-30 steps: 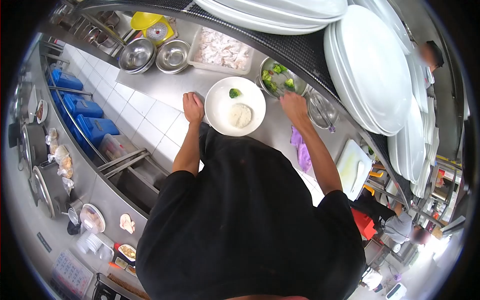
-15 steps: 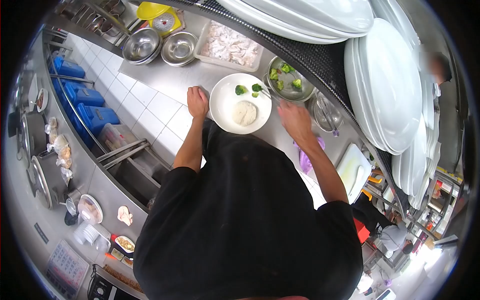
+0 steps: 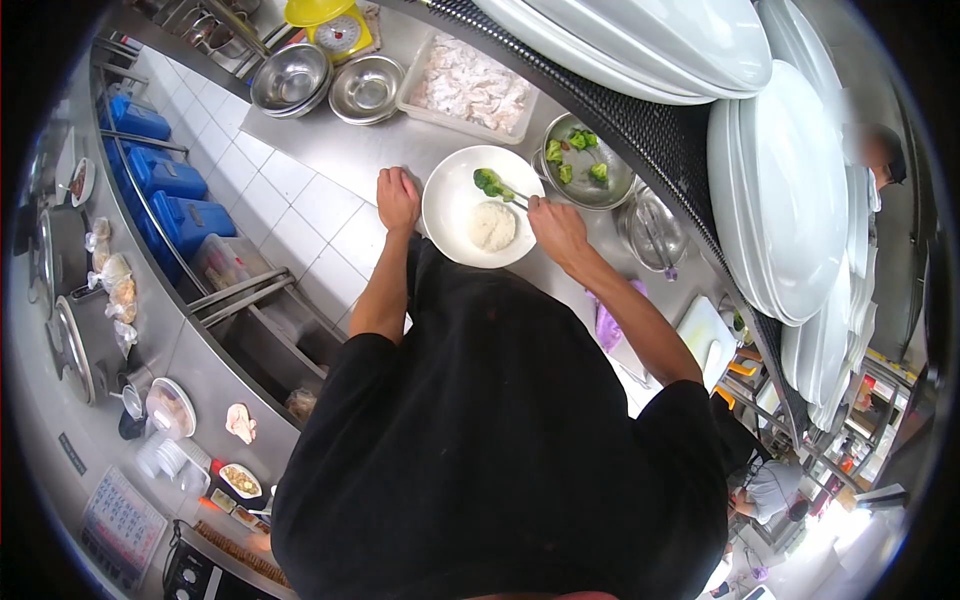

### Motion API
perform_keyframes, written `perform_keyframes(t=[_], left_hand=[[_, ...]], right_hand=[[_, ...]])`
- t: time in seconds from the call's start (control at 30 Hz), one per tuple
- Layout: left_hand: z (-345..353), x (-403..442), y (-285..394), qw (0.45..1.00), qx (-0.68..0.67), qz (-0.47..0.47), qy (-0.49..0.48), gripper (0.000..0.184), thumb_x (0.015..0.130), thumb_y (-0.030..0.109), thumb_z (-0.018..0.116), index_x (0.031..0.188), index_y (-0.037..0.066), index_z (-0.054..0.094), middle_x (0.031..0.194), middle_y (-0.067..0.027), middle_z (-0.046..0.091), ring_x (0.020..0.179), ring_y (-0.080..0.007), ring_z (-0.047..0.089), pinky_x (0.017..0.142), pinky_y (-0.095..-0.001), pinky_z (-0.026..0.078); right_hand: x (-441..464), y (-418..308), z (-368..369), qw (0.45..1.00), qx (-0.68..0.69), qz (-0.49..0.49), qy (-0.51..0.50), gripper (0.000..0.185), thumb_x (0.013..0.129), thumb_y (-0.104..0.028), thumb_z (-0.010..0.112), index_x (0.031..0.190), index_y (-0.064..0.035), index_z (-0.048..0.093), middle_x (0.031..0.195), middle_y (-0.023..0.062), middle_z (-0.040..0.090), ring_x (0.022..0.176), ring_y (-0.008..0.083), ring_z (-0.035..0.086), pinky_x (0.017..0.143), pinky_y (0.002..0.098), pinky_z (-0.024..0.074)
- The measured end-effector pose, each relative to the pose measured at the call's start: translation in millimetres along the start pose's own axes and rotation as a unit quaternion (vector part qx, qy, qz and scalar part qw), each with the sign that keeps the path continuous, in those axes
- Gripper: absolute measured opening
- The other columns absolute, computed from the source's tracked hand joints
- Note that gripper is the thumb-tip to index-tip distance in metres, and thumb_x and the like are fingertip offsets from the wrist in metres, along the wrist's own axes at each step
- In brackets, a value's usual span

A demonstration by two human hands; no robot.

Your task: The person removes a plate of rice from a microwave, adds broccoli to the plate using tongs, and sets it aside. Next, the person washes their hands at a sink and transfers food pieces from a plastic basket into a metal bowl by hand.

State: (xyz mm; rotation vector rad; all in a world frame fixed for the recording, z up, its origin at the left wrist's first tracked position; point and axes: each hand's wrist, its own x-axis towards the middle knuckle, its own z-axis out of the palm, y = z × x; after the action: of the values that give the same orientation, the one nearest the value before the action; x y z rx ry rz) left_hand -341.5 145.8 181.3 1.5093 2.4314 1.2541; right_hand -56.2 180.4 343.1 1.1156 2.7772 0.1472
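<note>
A round white plate (image 3: pixel 448 228) sits at the counter's near edge, with a mound of white rice (image 3: pixel 493 228) on it. Broccoli florets (image 3: pixel 488 181) lie together above the rice. My right hand (image 3: pixel 558 230) is closed around what look like thin metal tongs (image 3: pixel 516 195), their tips at the broccoli. To the left of the plate, my left hand (image 3: pixel 398 200) rests at the counter edge, fingers curled in, with nothing visible in it. Right behind the plate, a metal bowl (image 3: pixel 607 200) holds several more broccoli pieces.
A plastic tub (image 3: pixel 527 122) of pale floury pieces stands behind the plate. Metal bowls (image 3: pixel 367 90) and a yellow scale (image 3: pixel 340 35) are at back left. Stacked white plates (image 3: pixel 775 190) fill a rack overhead at right. A cutting board (image 3: pixel 700 335) lies lower right.
My right hand has moved left to the plate's right rim with the tongs. The separate broccoli pieces on the plate are now gathered together. The left hand stays in place.
</note>
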Motion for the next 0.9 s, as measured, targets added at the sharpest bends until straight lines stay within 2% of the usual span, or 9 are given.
perform_keyframes(t=[0.07, 0.17, 0.27, 0.33, 0.4, 0.47, 0.57, 0.77, 0.9], left_hand=[[1.2, 0.5, -0.7, 1.0, 0.001, -0.002, -0.002, 0.012, 0.09, 0.012, 0.048, 0.093, 0.002, 0.054, 0.092, -0.0177, 0.051, 0.087, -0.0363, 0.052, 0.076, -0.0452, 0.043], [2.8, -0.3, -1.9, 1.0, -0.001, -0.007, -0.001, 0.012, 0.09, 0.012, 0.049, 0.092, 0.002, 0.054, 0.092, -0.0175, 0.051, 0.087, -0.0361, 0.052, 0.076, -0.045, 0.043], [1.4, 0.3, -0.5, 1.0, 0.002, -0.007, -0.001, 0.012, 0.09, 0.012, 0.049, 0.092, 0.002, 0.054, 0.091, -0.0174, 0.052, 0.087, -0.0359, 0.052, 0.076, -0.0449, 0.044], [1.0, 0.8, 0.6, 1.0, 0.005, -0.006, 0.001, 0.011, 0.09, 0.012, 0.049, 0.092, 0.002, 0.054, 0.091, -0.0175, 0.052, 0.087, -0.0359, 0.052, 0.076, -0.0448, 0.044], [2.0, -0.5, 0.2, 1.0, 0.004, 0.0, 0.003, 0.011, 0.09, 0.011, 0.049, 0.092, 0.002, 0.054, 0.091, -0.0176, 0.052, 0.087, -0.0358, 0.052, 0.076, -0.0448, 0.044], [2.2, 1.9, -1.5, 1.0, 0.005, 0.005, 0.004, 0.011, 0.09, 0.011, 0.049, 0.092, 0.002, 0.054, 0.091, -0.0176, 0.052, 0.087, -0.0357, 0.052, 0.076, -0.0447, 0.044], [0.8, 0.1, -0.6, 1.0, 0.009, 0.005, -0.001, 0.011, 0.09, 0.011, 0.049, 0.092, 0.002, 0.054, 0.091, -0.0176, 0.052, 0.087, -0.0355, 0.052, 0.076, -0.0445, 0.044], [-0.6, 0.7, -0.1, 1.0, 0.006, 0.009, 0.0, 0.011, 0.089, 0.01, 0.05, 0.093, 0.002, 0.054, 0.091, -0.0173, 0.051, 0.088, -0.0354, 0.052, 0.076, -0.0444, 0.044], [-1.7, 0.6, 1.4, 1.0, -0.002, 0.004, -0.001, 0.011, 0.089, 0.01, 0.05, 0.093, 0.002, 0.054, 0.091, -0.0173, 0.051, 0.088, -0.0353, 0.052, 0.077, -0.0444, 0.044]], right_hand=[[0.6, 4.9, -4.7, 1.0, 0.021, 0.02, -0.01, 0.013, 0.082, -0.011, 0.059, 0.085, 0.0006, 0.062, 0.076, 0.0176, 0.068, 0.065, 0.0308, 0.069, 0.057, 0.0386, 0.0554], [-10.1, 13.3, -70.3, 0.985, 0.111, 0.131, -0.031, 0.026, 0.088, -0.023, 0.058, 0.097, 0.0007, 0.063, 0.084, 0.0194, 0.068, 0.076, 0.0375, 0.067, 0.067, 0.0467, 0.0542], [-19.1, 53.2, -62.2, 0.959, 0.146, 0.224, 0.091, 0.037, 0.089, -0.033, 0.058, 0.105, -0.0007, 0.066, 0.09, 0.0207, 0.069, 0.079, 0.0407, 0.065, 0.074, 0.0491, 0.0519], [-20.9, 92.8, -15.8, 0.957, 0.098, 0.252, 0.103, 0.04, 0.089, -0.037, 0.058, 0.105, -0.0014, 0.068, 0.089, 0.0189, 0.07, 0.078, 0.0369, 0.067, 0.074, 0.0452, 0.0519], [-14.3, 107.2, 1.0, 0.935, 0.177, 0.302, 0.052, 0.042, 0.088, -0.04, 0.057, 0.103, -0.0028, 0.07, 0.086, 0.0162, 0.071, 0.076, 0.0325, 0.068, 0.074, 0.0414, 0.0519], [-7.3, 115.4, 12.3, 0.855, 0.372, 0.356, -0.065, 0.043, 0.088, -0.043, 0.057, 0.099, -0.0048, 0.072, 0.082, 0.0127, 0.072, 0.074, 0.0275, 0.069, 0.072, 0.0375, 0.0518], [3.1, 108.5, 26.5, 0.846, 0.359, 0.387, -0.075, 0.042, 0.088, -0.044, 0.055, 0.095, -0.007, 0.074, 0.076, 0.008, 0.072, 0.069, 0.0212, 0.069, 0.067, 0.0334, 0.0508], [-7.3, 104.0, 34.8, 0.825, 0.404, 0.396, 0.013, 0.04, 0.087, -0.042, 0.059, 0.094, -0.0056, 0.073, 0.073, 0.0056, 0.071, 0.063, 0.014, 0.065, 0.061, 0.0282, 0.0483], [-20.8, 92.9, -0.9, 0.798, 0.467, 0.373, 0.076, 0.034, 0.087, -0.037, 0.063, 0.096, -0.0045, 0.073, 0.073, 0.0059, 0.07, 0.065, 0.0094, 0.063, 0.06, 0.0261, 0.0468]])
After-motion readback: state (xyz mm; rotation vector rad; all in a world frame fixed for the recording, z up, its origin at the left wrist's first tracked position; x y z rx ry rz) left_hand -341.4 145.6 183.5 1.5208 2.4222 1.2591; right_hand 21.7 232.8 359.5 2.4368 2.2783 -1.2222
